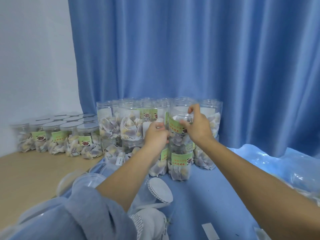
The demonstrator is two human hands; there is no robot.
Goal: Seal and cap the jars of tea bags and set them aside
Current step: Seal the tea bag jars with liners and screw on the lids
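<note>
Far to the left of both hands, against the white wall (34, 58), stands a block of capped jars (57, 135), silver lids on, labels facing out; this looks like the set-aside spot. Nearer, just left of the left hand (156, 135), open jars (121, 122) of tea bags sit two tiers high before the blue curtain (190, 49).

The left hand's fingers are curled at the left side of the held jar (182, 118), low on its wall by the green label; whether they truly clamp it or only steady it, I cannot tell. The right hand (197, 125) grips the same jar from the right, thumb and forefinger pinched at its clear upper wall near the open rim. The jar stands upright, long axis vertical, on top of a lower jar (181, 163), between the two hands, mouth uncapped.

Below the hands, toward the person, a stack of white seal discs (161, 189) lies on the blue cloth (216, 196), with clear lids (90, 181) to its left.

My judgement: the jar must lift straight up and come back toward the discs; the right hand has the firmer hold.
</note>
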